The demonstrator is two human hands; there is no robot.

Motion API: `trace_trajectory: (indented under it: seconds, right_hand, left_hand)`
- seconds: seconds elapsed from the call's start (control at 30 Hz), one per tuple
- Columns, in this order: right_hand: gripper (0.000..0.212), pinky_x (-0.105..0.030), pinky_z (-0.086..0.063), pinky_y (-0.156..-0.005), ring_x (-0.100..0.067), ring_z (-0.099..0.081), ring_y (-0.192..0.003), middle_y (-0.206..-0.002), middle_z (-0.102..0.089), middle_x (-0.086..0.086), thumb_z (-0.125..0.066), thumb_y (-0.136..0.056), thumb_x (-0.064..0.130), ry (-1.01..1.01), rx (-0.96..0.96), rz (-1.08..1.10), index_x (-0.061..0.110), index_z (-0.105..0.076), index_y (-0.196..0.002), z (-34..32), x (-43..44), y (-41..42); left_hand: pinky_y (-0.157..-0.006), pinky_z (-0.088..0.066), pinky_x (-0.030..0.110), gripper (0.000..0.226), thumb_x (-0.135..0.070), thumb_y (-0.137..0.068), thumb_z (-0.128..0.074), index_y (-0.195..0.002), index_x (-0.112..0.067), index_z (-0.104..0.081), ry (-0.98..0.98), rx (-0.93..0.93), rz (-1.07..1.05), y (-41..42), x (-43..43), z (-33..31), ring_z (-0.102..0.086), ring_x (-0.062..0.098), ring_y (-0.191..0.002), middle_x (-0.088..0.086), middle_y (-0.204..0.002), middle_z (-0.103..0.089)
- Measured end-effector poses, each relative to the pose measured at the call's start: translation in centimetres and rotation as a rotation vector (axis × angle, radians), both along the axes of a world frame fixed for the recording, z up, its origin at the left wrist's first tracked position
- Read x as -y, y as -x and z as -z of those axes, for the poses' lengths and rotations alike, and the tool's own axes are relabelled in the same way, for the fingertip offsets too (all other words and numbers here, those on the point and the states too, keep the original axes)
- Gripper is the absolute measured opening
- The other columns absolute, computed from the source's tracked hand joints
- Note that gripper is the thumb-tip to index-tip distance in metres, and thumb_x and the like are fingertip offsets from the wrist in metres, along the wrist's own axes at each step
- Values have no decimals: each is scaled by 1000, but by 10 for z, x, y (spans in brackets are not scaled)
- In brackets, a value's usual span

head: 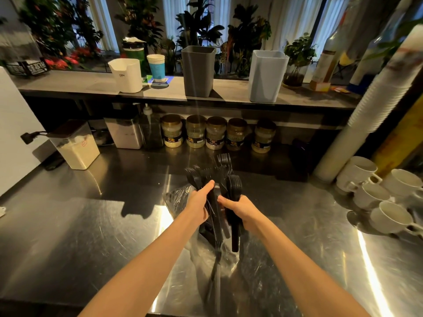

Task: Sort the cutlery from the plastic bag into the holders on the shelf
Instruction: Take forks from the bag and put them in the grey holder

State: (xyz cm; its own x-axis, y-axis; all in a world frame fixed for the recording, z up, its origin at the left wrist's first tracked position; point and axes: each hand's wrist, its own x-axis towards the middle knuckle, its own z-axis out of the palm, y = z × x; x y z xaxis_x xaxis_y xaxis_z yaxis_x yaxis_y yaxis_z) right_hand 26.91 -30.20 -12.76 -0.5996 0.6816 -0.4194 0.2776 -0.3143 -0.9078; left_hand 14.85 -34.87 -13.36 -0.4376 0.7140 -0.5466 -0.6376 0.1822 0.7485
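**Two hands gripping one bunch of black cutlery**

Both hands meet over the middle of the steel counter. Left hand has its fingers curled round the black cutlery, thumb up top. Right hand is just beside it, almost touching, wrapped tight round a stacked part of the same bunch. Heads fan out past the fingertips, away from the person; fork tines show at the far end, the rest too dark and blurred to tell by type. Handles stick out below the right palm, toward the person.

Clear plastic bag lies crumpled on the counter under and behind the hands, with more dark cutlery inside.

Shelf runs well beyond the hands, higher up. Dark grey holder stands straight ahead of the hands, light blue holder ahead and to the right, white holder ahead and to the left. All three are upright; their insides are not visible.

Row of jars sits under the shelf, between it and the hands. White mugs are clustered far right of the right hand, with a tall stack of paper cups leaning above them.
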Motion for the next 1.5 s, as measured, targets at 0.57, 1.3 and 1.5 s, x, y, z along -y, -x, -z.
trace_trajectory:
  seconds: [0.57, 1.3, 1.5]
  right_hand:
    - [55, -22, -35, -44, -10, -39, -44, -54, -44, 0, -45, -90, 60, 21, 18, 31, 10, -57, -70, 7, 4, 6]
    - [24, -28, -53, -54, -20, -66, -66, -85, -69, -13, -54, -96, 23, 124, -178, 123, 2, -63, -104, 8, 3, -1]
    - [25, -29, -54, -69, -19, -68, -83, -94, -70, -7, -58, -92, 32, 10, -35, 40, 11, -64, -105, 7, -1, 0]
  left_hand:
    - [-81, -55, 41, 48, -40, -68, -82, -96, -5, -66, 59, -221, 118, -6, -3, -2, -63, 25, -73, 6, -71, -63]
    - [-62, -48, 27, 41, -42, -75, -77, -93, -8, -61, 83, -265, 37, 2, -3, -4, -54, 14, -63, 1, -72, -60]
    - [-66, -56, 32, 23, -23, -76, -78, -92, -11, -67, 59, -278, 122, -1, 1, -4, -65, 19, -70, 6, -78, -68]
